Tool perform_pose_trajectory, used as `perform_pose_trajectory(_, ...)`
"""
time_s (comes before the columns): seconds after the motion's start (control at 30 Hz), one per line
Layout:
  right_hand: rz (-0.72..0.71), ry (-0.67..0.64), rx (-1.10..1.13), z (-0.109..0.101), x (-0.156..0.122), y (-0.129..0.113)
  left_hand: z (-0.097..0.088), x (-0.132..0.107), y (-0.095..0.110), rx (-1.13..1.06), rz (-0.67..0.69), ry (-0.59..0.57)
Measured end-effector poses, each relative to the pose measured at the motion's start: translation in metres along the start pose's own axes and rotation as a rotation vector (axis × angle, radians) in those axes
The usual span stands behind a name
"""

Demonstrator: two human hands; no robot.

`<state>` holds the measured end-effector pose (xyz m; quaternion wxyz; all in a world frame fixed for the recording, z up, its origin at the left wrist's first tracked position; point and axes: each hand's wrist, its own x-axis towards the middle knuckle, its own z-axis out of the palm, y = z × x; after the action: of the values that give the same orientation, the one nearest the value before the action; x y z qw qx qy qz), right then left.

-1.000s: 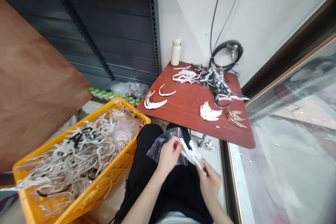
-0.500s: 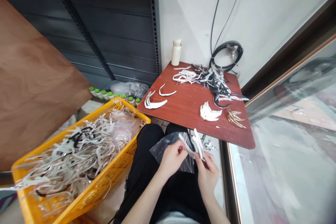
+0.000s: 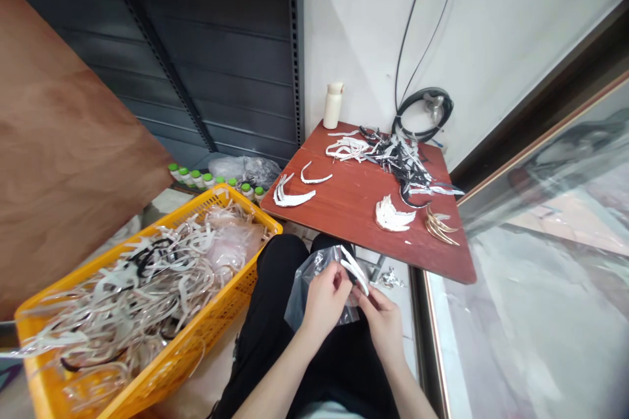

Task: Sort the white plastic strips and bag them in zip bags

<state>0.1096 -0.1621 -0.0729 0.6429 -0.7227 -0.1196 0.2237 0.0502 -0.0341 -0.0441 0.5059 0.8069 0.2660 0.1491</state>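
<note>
White strips (image 3: 358,277) held near a clear bag (image 3: 301,300).
Right hand (image 3: 383,318) pinches their lower ends; left hand (image 3: 326,296), grip unclear. They look light, bendy; best held by an end.

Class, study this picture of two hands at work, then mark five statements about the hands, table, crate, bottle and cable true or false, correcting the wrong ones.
1. The yellow crate is left of the red table. True.
2. The bottle lies on its side. False: the cream bottle stands upright.
3. The right hand holds white strips. True.
4. The coiled cable is inside the crate. False: the black cable coil is by the wall behind the table.
5. Gold-coloured strips lie near the table's right edge. True.
</note>
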Motion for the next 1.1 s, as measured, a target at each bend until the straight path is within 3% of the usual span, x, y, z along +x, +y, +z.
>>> perform_pose_trajectory(0.17,0.066,-0.101,0.021,0.006,0.002,0.016,0.004,0.005,-0.016,0.312,-0.083,0.010)
perform_pose_trajectory(0.33,0.056,-0.111,-0.067,0.009,0.000,0.029,-0.001,0.009,-0.026,0.605,-0.179,-0.140)
perform_pose_trajectory(0.47,0.044,-0.112,-0.081,0.008,-0.001,0.032,-0.006,0.012,-0.025,0.614,-0.158,-0.185)
perform_pose_trajectory(0.67,0.043,-0.108,-0.141,0.006,-0.003,0.034,0.002,0.012,-0.019,0.658,-0.156,-0.155)
perform_pose_trajectory(0.87,-0.094,-0.041,-0.355,0.006,-0.007,0.024,0.005,0.015,-0.015,0.672,-0.146,-0.147)
perform_pose_trajectory(1.1,0.104,-0.104,-0.224,0.008,-0.004,0.019,-0.002,0.010,-0.018,0.635,-0.079,-0.162)
